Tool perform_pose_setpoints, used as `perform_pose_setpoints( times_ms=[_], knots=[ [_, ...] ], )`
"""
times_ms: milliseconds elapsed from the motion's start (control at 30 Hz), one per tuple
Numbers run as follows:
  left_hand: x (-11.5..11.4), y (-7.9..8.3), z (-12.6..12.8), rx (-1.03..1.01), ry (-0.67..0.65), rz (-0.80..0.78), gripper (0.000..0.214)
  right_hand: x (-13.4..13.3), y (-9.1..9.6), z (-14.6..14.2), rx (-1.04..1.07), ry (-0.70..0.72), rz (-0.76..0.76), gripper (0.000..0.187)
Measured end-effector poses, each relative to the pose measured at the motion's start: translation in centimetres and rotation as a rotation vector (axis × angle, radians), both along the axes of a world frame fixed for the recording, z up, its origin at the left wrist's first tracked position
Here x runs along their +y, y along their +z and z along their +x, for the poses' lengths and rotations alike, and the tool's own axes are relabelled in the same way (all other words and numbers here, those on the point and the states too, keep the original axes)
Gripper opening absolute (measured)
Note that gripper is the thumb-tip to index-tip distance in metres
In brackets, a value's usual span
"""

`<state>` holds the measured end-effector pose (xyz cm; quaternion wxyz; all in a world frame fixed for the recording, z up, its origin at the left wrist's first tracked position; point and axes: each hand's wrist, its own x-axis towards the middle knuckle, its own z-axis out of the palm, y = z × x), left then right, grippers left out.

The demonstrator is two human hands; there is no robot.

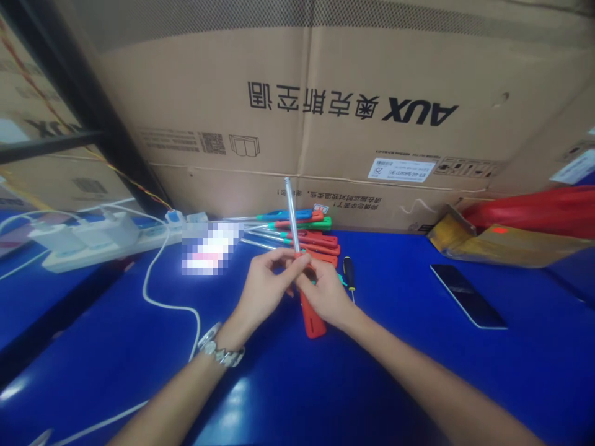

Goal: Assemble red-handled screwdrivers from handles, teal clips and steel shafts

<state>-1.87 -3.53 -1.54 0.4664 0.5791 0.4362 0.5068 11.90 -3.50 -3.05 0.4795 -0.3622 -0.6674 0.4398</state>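
Observation:
Both of my hands meet around a red-handled stick lighter (312, 313) with a long metal tube pointing up and away from me. My left hand (269, 282), wearing a metal watch at the wrist, has its thumb and fingers closed at the joint of tube and handle. Closed on the upper handle from the other side is my right hand (328, 288). The fingers hide that joint. Just beyond lies a pile of similar lighters (320, 240) with red, green and blue handles, tubes pointing left. A black-and-yellow screwdriver (349, 274) lies right of my right hand.
A large cardboard box (325, 142) stands behind the blue table (395, 371). Left are a white power strip (83, 251) with plugs, a trailing white cable (179, 306) and a bright, pixelated patch. A phone (467, 296) and a small open carton (515, 244) lie right.

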Motion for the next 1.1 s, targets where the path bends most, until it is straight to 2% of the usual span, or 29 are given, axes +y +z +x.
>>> perform_pose_setpoints(
  times_ms=[67, 167, 233, 333, 400, 533, 633, 733, 833, 933, 1100],
  knots=[
    [0.1, -0.2, 0.2, -0.035, -0.009, -0.002, 0.034, 0.0, 0.0, -0.1, -0.061, -0.002, 0.027, 0.023],
    [0.3, -0.7, 0.1, -0.043, 0.049, 0.068, 0.027, 0.3, -0.1, 0.1, -0.139, -0.066, 0.059, 0.019],
    [0.4, -0.9, 0.0, -0.032, 0.079, 0.090, 0.026, 0.6, -0.3, 0.2, -0.139, -0.099, 0.059, 0.022],
    [0.5, -0.8, -0.1, -0.060, 0.070, 0.038, 0.030, 0.9, -0.4, 0.4, -0.076, -0.105, 0.022, 0.029],
    [0.4, -0.7, -0.2, -0.094, 0.048, -0.004, 0.032, 0.9, -0.3, 0.7, -0.048, -0.080, -0.020, 0.032],
    [0.7, -0.7, -0.8, -0.187, 0.068, -0.008, 0.030, 0.3, 0.4, 1.5, -0.055, 0.053, -0.226, 0.037],
    [0.9, -1.1, -0.8, -0.312, 0.081, -0.004, 0.028, -0.4, 0.5, 1.2, -0.042, 0.055, -0.276, 0.042],
    [0.5, -1.1, -0.2, -0.436, 0.023, -0.089, 0.039, -1.1, -0.1, -0.1, 0.048, 0.018, -0.286, 0.046],
    [-0.3, -0.9, 0.6, -0.431, -0.071, -0.233, 0.052, -1.7, -0.9, -1.6, 0.127, 0.010, -0.312, 0.048],
    [-0.6, -0.9, 1.0, -0.439, -0.075, -0.239, 0.046, -1.8, -1.5, -2.6, 0.149, -0.021, -0.265, 0.045],
    [0.1, -0.6, -0.1, -0.466, -0.094, -0.053, 0.040, -1.9, -1.3, -2.3, 0.005, -0.037, -0.088, 0.033]
  ],
)
